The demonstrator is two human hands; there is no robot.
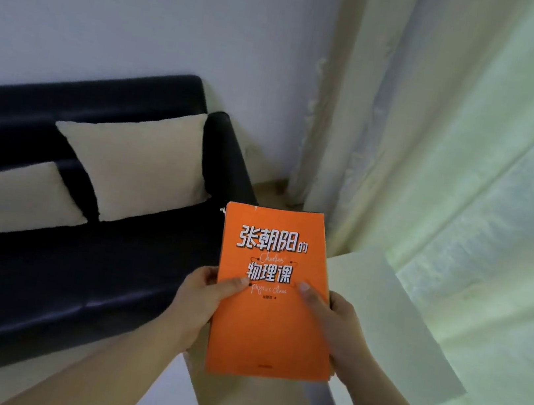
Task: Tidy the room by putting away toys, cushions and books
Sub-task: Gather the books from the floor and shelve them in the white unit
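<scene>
Shows a black, glossy sofa (37,289) across the left, backed against a plain pale wall (148,11) on the far side, right arm ending close to the room's corner. Has a pale, light-filled curtain (441,141) falling in long folds over the whole right side, down to a strip of tan floor (271,185) in the far corner. Includes, at near right, a flat white surface (396,325) in front of the curtain, and a white panel (168,392) low by the sofa's near end.

orange book (269,327) (white lettering), black sofa (40,272), 2 cream cushions (136,162)
</scene>
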